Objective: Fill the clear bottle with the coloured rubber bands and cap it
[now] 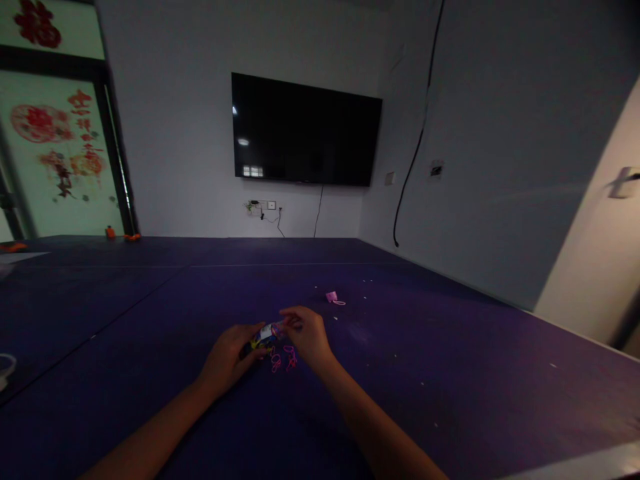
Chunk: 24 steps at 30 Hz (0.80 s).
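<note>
My left hand is wrapped round a small clear container lying tilted near the tabletop. Dark, yellow and purple-pink contents show through its wall, along with a white patch like a label. My right hand is at the container's right end, its fingers closed in a pinch; what they hold, if anything, is too small to name. Just below the container, thin pink and red loops that look like elastic bands lie on the purple surface. Farther off rests a small pink piece with a pale pink loop attached.
Small white scraps are scattered to the right. A white ring-shaped object is at the left edge. Orange objects stand at the far left edge of the surface. A television hangs on the wall behind, and a black cable dangles at right.
</note>
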Each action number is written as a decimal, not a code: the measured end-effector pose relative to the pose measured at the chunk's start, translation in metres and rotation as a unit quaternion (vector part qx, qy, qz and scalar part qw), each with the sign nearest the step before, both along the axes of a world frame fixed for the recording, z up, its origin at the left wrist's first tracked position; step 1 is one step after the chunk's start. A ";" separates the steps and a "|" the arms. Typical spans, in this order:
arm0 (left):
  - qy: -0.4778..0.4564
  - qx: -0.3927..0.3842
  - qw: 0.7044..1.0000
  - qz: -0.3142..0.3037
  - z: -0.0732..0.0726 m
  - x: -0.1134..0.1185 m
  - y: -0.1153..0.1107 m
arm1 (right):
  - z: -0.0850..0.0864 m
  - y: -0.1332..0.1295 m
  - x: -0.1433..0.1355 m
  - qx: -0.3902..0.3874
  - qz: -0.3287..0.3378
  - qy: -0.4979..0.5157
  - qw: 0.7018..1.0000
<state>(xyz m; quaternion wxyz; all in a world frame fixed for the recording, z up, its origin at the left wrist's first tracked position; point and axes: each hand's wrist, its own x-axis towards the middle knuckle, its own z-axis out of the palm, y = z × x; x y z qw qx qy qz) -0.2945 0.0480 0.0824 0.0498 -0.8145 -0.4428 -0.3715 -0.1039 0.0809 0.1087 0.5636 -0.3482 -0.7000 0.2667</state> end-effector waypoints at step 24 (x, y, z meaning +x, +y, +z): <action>-0.183 -0.078 0.971 0.135 0.002 -0.003 0.007 | -0.010 0.005 0.020 -0.014 -0.011 -0.409 0.912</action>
